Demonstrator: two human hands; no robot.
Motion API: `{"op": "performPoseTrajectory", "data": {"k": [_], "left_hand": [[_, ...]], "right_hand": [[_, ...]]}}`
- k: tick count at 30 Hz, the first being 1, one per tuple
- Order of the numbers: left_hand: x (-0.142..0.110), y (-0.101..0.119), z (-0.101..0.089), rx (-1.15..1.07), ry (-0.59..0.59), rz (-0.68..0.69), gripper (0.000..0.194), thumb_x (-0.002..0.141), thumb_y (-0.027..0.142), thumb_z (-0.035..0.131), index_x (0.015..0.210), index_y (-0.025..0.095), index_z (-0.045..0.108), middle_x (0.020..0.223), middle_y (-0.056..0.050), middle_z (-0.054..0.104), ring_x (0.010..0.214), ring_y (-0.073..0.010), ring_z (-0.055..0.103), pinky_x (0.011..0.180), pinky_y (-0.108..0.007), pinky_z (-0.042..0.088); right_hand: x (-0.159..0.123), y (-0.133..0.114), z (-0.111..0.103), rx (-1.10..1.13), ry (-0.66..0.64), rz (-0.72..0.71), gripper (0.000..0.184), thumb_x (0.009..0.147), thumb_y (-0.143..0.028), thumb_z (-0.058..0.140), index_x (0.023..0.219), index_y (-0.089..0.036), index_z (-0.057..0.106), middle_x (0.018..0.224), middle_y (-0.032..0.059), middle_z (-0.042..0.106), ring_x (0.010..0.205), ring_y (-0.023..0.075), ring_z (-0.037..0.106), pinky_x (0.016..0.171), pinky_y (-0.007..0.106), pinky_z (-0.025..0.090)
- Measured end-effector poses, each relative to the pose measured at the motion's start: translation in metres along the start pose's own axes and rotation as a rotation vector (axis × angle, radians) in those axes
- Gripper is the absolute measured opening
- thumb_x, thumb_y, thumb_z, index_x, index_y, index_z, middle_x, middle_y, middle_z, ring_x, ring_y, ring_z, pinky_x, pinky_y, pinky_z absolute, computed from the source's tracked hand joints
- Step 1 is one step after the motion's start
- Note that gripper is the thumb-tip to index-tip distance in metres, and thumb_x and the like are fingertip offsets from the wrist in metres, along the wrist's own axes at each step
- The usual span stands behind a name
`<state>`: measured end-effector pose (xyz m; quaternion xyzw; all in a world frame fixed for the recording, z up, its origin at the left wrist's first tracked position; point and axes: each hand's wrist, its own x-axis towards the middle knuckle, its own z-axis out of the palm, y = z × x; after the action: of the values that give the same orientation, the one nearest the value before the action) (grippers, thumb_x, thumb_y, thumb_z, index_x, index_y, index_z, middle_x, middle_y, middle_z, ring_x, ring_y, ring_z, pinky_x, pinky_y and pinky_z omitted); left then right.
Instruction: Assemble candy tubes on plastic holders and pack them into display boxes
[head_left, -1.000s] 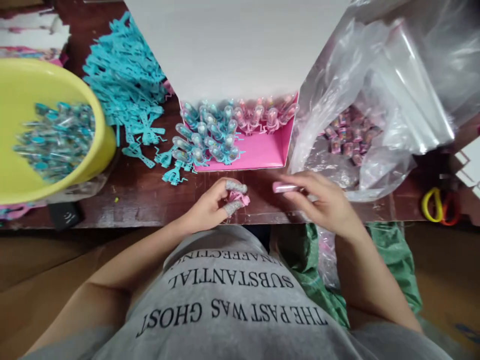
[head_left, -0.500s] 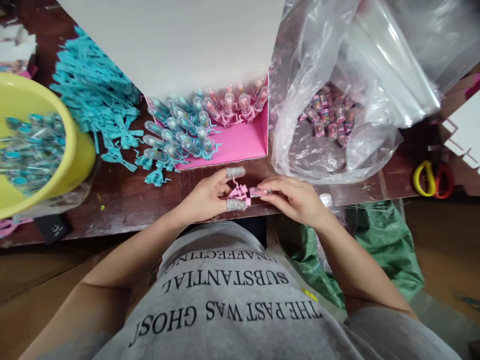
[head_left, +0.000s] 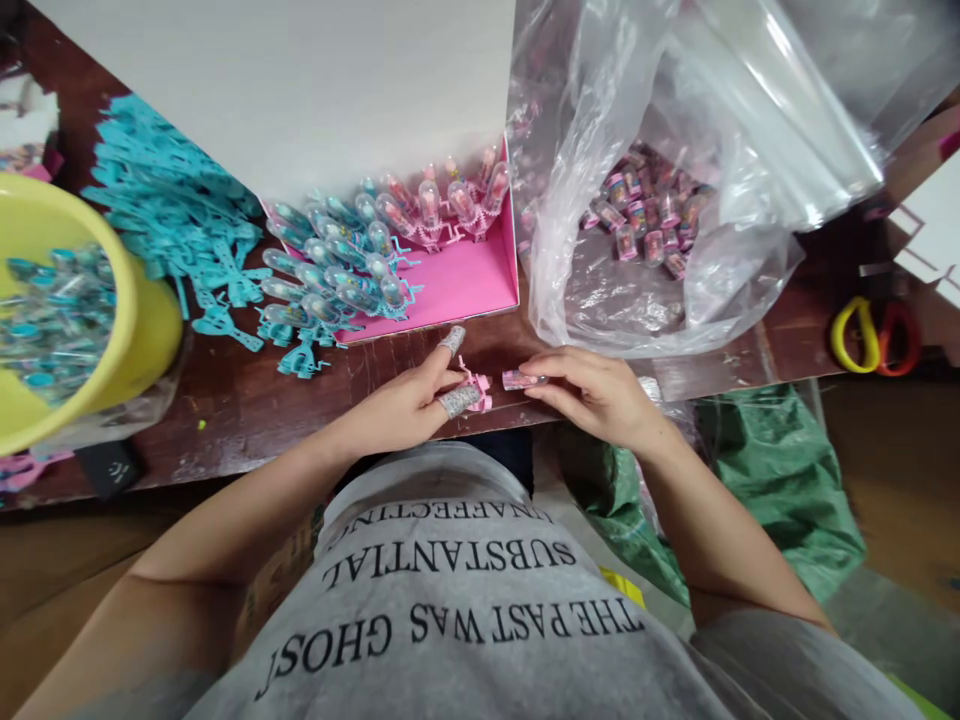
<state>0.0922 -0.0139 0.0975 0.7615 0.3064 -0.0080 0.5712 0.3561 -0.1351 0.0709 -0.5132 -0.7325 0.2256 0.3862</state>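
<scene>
- The left hand holds a pink plastic piece against the thumb; its forefinger stands apart.
- The right hand has its fingertips clamped on a clear capsule.
- Between piece and capsule there is a narrow gap, near the front edge of the table.
- The pink box, beyond the hands, has free floor at the front right.

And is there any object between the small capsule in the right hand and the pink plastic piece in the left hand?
Nothing visible: only a narrow gap separates the capsule in the right hand from the pink piece in the left hand.
</scene>
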Motion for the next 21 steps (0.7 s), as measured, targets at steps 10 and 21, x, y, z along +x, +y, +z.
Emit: {"op": "performPoseTrajectory", "data": {"k": [10, 21], "left_hand": [[0.014, 0.004, 0.011, -0.227, 0.089, 0.027, 0.024, 0.092, 0.035, 0.079, 0.110, 0.020, 0.084, 0.112, -0.004, 0.085, 0.103, -0.0215, 0.080, 0.101, -0.033, 0.062], [0.014, 0.005, 0.011, 0.414, 0.338, 0.543, 0.021, 0.104, 0.022, 0.064, 0.108, 0.022, 0.084, 0.115, -0.007, 0.084, 0.095, -0.0198, 0.080, 0.087, -0.033, 0.064]], "right_hand": [[0.003, -0.001, 0.006, 0.038, 0.049, -0.141, 0.026, 0.105, -0.022, 0.068, 0.131, -0.026, 0.067, 0.120, 0.0032, 0.080, 0.110, 0.0147, 0.077, 0.098, 0.029, 0.062], [0.011, -0.019, 0.010, 0.101, 0.053, 0.167, 0.030, 0.109, -0.045, 0.061, 0.099, -0.019, 0.074, 0.085, 0.0007, 0.079, 0.070, 0.0113, 0.070, 0.065, 0.025, 0.053]]}}
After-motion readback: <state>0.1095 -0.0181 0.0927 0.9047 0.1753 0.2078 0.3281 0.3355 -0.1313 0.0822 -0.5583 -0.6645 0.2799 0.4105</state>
